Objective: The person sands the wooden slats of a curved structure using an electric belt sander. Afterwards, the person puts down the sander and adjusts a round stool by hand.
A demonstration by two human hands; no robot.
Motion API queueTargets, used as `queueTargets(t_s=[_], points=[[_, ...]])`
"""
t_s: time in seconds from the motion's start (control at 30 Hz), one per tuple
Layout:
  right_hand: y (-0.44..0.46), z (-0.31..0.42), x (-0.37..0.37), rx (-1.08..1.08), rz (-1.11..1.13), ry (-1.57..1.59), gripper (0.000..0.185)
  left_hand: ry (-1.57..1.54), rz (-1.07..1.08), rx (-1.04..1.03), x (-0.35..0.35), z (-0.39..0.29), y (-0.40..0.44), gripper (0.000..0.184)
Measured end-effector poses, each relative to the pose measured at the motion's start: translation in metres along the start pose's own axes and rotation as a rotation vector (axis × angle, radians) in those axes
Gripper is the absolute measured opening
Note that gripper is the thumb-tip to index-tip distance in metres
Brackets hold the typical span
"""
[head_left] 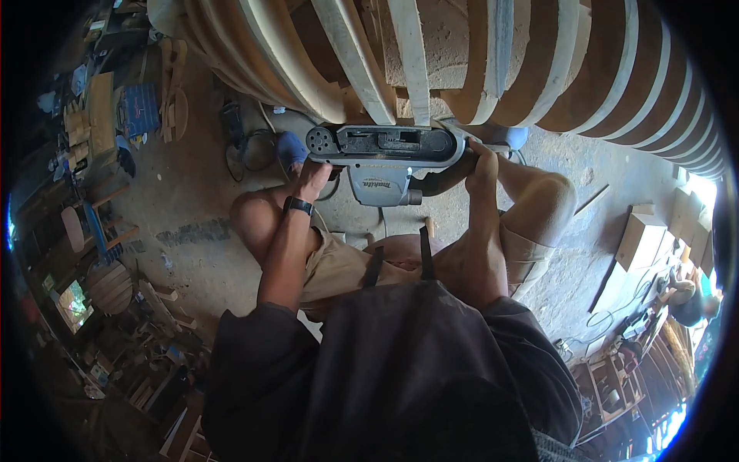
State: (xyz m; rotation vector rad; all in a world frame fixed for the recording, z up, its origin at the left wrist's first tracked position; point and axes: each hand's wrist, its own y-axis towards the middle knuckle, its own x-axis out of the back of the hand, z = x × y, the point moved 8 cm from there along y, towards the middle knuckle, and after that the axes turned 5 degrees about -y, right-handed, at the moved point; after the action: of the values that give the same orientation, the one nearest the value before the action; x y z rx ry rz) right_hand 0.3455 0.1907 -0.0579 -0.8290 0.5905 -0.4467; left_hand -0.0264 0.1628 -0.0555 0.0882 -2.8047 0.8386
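Note:
A grey belt sander (377,183) lies on its side in front of me, its long edge against the lower ends of pale wooden ribs (410,58). My left hand (312,179), below a dark wristwatch, is closed on the sander's left end. At the other end my right hand (483,163) grips the rear handle, with the fingers partly hidden behind the machine. The sander's belt faces the ribs, and where it meets the wood is partly out of sight.
Curved wooden ribs (616,69) arch overhead to the right. Cables and a dark power tool (232,122) lie on the concrete floor at left. A pale wooden box (640,240) stands at right. Another person (687,302) is at the far right edge. Wood pieces and tools clutter the left side.

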Motion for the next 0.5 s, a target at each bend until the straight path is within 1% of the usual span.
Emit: queueTargets(t_s=[0.07,0.17,0.2,0.27,0.4,0.47,0.5], points=[[0.002,-0.001,0.003,-0.004,-0.006,0.007,0.02,0.131,-0.001,-0.025,-0.002,-0.018,-0.006,0.031],[0.005,0.0,0.007,0.012,-0.011,0.009,0.02,0.097,-0.008,-0.044,-0.012,-0.062,-0.022,0.031],[0.004,0.002,0.005,0.029,-0.011,0.006,0.02,0.096,-0.008,-0.042,-0.013,-0.065,-0.022,0.031],[0.0,0.006,0.002,0.023,0.005,0.02,0.02,0.106,-0.005,-0.138,-0.015,-0.075,-0.024,0.029],[-0.008,0.012,-0.004,0.036,0.016,0.015,0.02,0.11,-0.012,-0.067,-0.01,-0.059,-0.021,0.03],[-0.003,0.009,0.002,0.025,-0.025,0.009,0.019,0.072,0.064,0.043,-0.013,-0.026,-0.009,0.03],[-0.009,0.018,-0.002,0.109,0.004,-0.066,0.019,0.172,0.061,-0.137,-0.014,-0.033,-0.009,0.032]])
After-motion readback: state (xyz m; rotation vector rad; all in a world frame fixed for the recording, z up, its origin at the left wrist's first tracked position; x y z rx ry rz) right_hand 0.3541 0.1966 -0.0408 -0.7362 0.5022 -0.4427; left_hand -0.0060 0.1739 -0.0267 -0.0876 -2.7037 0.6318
